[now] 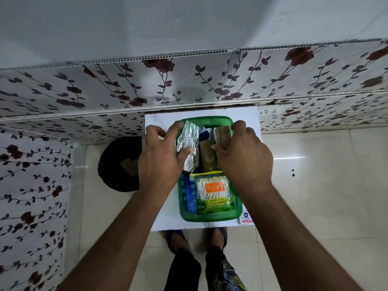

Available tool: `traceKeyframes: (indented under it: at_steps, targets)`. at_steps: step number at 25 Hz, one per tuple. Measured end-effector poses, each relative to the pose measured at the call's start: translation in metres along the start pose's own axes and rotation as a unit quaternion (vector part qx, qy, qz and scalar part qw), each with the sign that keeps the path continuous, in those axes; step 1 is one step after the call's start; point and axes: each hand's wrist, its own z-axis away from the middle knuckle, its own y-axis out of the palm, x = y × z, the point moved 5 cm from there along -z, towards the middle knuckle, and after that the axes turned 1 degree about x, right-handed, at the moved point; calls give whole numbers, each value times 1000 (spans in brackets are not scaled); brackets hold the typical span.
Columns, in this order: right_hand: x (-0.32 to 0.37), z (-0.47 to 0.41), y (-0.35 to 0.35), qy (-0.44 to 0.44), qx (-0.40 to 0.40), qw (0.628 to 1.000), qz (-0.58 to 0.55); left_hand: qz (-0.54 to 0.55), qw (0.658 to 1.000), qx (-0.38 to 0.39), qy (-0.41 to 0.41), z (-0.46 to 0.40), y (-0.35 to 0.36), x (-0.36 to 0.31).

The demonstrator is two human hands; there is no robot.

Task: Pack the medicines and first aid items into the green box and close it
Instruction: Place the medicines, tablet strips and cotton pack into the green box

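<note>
The open green box [207, 216] sits on a small white table [161, 219]. Inside near me lies a pack of cotton swabs [213, 193] beside a blue blister strip [190, 192]. My left hand [161, 156] holds a silver foil medicine strip [188, 143] upright at the box's left side. My right hand [241, 152] grips a brown bandage roll [222, 135] at the far right of the box. Another brown roll [206, 158] lies between the hands. The box's lid is not visible.
A white card or packet [245, 216] pokes out right of the box on the table. A dark round bin [119, 162] stands on the floor to the left. Floral wall panels [126, 85] rise behind the table. My feet [197, 240] are under its near edge.
</note>
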Motion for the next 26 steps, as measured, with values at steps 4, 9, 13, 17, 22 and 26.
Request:
traceKeyframes:
  at_steps: [4,9,13,17,22,26]
  targets:
    - [-12,0,8,20,-18,1000,7,-54,996,44,55,0,9,9]
    - [-28,0,15,74,-16,997,-27,-106,989,93,44,-1,24,0]
    - [-30,0,20,73,13,997,-32,-18,999,51,-2,2,18,-8]
    - [-32,-1,22,78,21,996,-43,205,973,38,-96,8,8,-1]
    - [-31,-1,26,114,40,990,-78,108,971,100,-190,-14,14,5]
    - [-30,-1,26,128,44,987,-91,77,965,142,-207,-21,20,0]
